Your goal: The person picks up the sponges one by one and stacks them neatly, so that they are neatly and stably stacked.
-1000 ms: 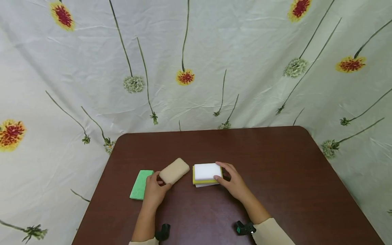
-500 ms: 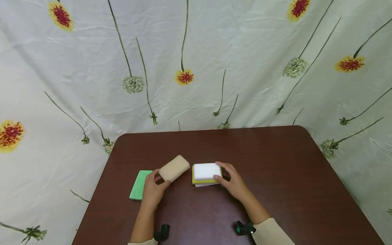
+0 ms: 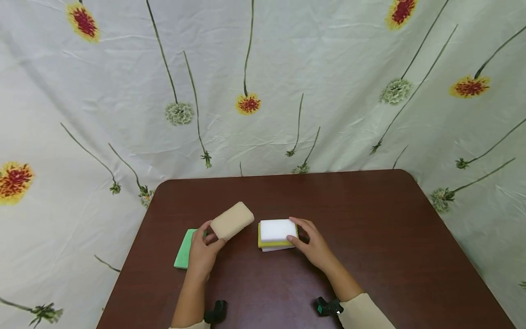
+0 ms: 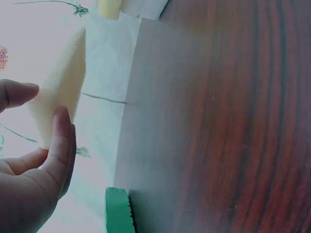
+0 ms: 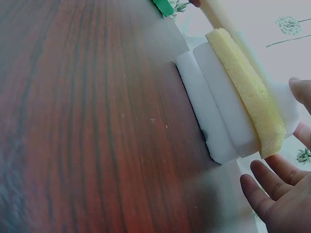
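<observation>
A beige sponge (image 3: 232, 220) is held by the left hand (image 3: 202, 253), pinched at one end between thumb and fingers and raised clear of the brown table (image 3: 370, 228). By the right hand (image 3: 313, 246), the top white sponge (image 3: 278, 230) of a stack is gripped at its right end, thumb at the front edge, index finger at the back. Directly beneath it a yellow sponge (image 5: 250, 94) is seen, then two lower white blocks (image 5: 221, 97). A green sponge (image 3: 183, 251) is partly covered by the left hand. A flower-printed cloth (image 3: 328, 55) is hung behind.
</observation>
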A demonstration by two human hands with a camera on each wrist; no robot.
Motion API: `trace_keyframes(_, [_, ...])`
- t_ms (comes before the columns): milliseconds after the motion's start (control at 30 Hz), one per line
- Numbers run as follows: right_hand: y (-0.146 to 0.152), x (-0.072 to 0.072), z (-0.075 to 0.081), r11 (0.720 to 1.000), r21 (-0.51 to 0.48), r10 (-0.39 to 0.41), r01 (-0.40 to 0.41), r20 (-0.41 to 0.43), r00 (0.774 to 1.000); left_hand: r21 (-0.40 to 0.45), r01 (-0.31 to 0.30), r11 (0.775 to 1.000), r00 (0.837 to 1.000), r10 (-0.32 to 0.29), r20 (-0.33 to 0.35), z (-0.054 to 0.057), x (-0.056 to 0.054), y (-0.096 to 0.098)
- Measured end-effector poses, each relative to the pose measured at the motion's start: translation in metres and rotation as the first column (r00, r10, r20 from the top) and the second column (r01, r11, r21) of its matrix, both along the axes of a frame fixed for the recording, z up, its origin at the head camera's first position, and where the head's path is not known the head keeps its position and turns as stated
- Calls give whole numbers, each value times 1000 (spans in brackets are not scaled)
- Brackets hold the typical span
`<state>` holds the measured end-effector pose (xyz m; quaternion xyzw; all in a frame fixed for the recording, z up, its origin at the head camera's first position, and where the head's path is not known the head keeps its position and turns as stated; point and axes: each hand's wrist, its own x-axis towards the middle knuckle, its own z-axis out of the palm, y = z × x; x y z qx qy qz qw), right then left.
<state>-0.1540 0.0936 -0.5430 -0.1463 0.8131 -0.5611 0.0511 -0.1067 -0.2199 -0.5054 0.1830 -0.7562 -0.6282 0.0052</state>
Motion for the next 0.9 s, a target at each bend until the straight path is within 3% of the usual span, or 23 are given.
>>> trace_keyframes(467, [0,1,0,1000,-6,1,-1,11,1000,147,39,988,997,-28,-74,14,5,9])
trace_keyframes(900, [1,1,1,999,-39,-13,14,35,999,167,177,970,976,-151,-158,18,7,28])
